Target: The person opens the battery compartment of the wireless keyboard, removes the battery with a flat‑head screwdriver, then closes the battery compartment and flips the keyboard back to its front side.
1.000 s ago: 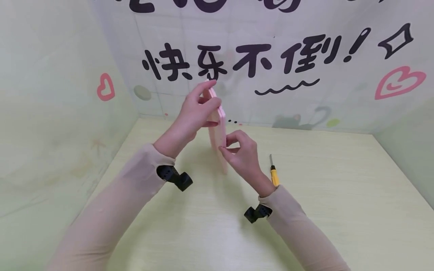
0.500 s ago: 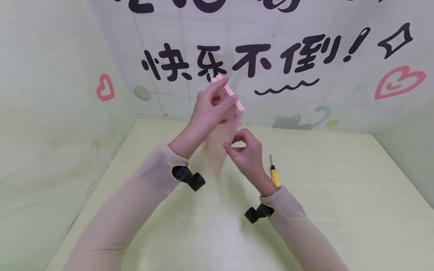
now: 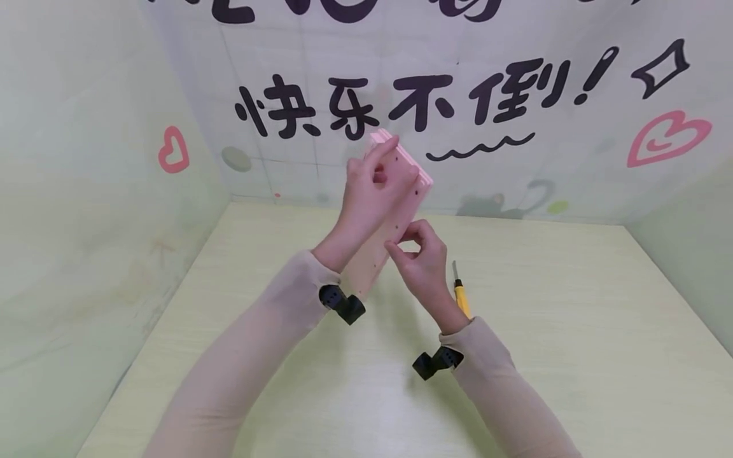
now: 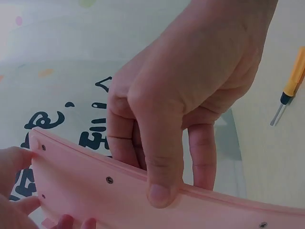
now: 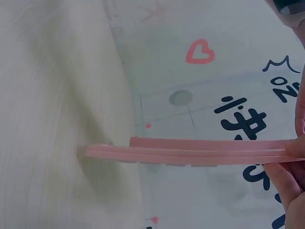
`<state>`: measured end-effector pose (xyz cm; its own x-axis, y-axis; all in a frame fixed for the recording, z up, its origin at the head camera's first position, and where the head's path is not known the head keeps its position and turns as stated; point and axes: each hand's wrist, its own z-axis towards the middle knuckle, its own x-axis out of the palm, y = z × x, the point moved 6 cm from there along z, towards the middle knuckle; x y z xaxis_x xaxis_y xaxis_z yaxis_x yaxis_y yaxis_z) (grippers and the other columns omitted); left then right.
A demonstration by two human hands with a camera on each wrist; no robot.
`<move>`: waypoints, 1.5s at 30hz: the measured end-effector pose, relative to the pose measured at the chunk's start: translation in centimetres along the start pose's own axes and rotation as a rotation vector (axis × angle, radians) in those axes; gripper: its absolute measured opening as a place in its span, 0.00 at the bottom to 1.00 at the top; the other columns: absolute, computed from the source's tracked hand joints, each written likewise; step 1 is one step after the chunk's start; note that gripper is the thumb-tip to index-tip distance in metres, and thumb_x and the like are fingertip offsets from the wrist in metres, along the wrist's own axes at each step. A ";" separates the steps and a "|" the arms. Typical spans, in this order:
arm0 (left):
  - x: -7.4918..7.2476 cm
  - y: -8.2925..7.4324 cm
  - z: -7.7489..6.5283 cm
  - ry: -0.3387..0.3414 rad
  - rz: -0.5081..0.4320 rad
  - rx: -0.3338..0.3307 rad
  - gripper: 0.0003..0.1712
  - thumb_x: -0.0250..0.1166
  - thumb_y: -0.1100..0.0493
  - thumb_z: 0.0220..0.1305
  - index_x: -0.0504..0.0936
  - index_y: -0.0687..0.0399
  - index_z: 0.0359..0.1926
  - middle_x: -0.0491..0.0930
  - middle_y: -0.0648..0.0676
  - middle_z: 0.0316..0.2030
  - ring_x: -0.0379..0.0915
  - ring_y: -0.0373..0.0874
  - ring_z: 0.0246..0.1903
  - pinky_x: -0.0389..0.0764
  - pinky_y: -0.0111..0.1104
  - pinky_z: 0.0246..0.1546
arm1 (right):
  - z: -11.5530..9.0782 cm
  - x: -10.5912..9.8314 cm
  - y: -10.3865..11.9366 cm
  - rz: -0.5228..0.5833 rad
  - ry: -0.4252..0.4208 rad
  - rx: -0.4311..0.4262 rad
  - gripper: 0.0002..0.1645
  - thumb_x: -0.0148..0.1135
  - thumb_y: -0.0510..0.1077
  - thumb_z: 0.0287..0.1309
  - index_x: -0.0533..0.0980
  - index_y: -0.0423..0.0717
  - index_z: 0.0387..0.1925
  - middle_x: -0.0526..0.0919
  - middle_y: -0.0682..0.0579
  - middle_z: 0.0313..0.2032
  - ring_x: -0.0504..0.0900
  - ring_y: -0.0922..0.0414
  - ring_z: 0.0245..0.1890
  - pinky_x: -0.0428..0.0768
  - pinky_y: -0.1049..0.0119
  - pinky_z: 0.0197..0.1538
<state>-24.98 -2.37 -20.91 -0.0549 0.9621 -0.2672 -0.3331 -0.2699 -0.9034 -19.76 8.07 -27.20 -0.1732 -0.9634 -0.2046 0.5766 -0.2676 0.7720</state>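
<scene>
A pink keyboard (image 3: 395,210) stands tilted in the air, its underside dotted with small screws. My left hand (image 3: 369,191) holds it by the upper end, thumb and fingers spread over the underside and the short edge. Lower down, my right hand (image 3: 424,257) pinches the right long edge between thumb and fingers. That pinch shows close up in the left wrist view, the thumb of the right hand (image 4: 186,90) lying on the screwed face. In the right wrist view the keyboard (image 5: 190,155) appears edge-on; whether its lower end touches the table, I cannot tell.
A screwdriver (image 3: 461,296) with a yellow handle lies on the pale table (image 3: 572,331), just beyond the right wrist. Printed cloth walls (image 3: 321,165) enclose the table at the back and sides.
The left hand has moved right, turning the keyboard from nearly edge-on so that its screwed underside faces the head camera more. The right hand keeps its pinch and has barely shifted.
</scene>
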 end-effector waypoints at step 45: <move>-1.2 11.7 -4.0 0.003 -0.119 -0.259 0.18 0.62 0.65 0.58 0.76 0.58 0.51 0.74 0.55 0.46 0.69 0.45 0.46 0.71 0.33 0.50 | -0.7 -1.0 -6.8 0.471 -0.194 0.370 0.15 0.54 0.27 0.56 0.63 0.34 0.44 0.70 0.45 0.38 0.75 0.55 0.37 0.80 0.62 0.37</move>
<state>-25.03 -6.79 -32.52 -0.0265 0.9876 -0.1546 -0.0851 -0.1564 -0.9840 -22.95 10.85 -32.66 -0.1298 -0.9468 0.2945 0.3179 0.2416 0.9168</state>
